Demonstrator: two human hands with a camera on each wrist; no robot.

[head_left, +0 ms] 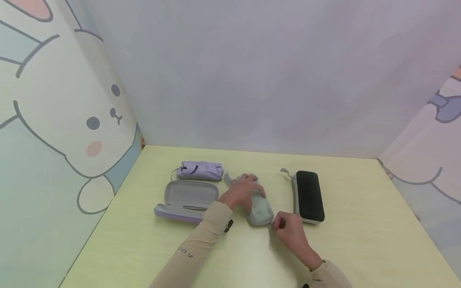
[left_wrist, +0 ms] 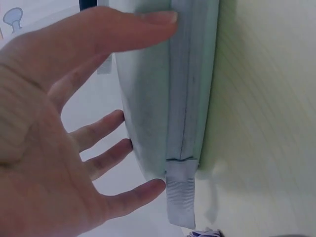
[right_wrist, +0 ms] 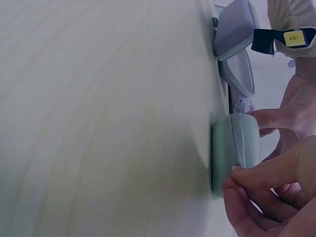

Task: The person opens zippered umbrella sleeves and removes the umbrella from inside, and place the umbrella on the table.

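Note:
A light green zip case (head_left: 261,212) lies on the table between the two hands, its zipper running along the side. My left hand (head_left: 243,192) holds it from above. In the left wrist view the thumb (left_wrist: 153,24) lies against the zipper side, and the fingers are spread along the opposite edge. A grey ribbed fabric tab (left_wrist: 180,200) sticks out at the far end, near the little finger. At the near end my right hand (head_left: 288,230) pinches the zipper at the case's corner between thumb and forefinger; the fingertips mostly hide the pull.
To the left, a purple hard case (head_left: 191,192) with grey lining stands open, a thin dark item inside. Behind it lies a folded lilac umbrella (head_left: 201,171). A black-topped case (head_left: 309,196) with a light side and fabric tab lies on the right. Cloth walls border the table.

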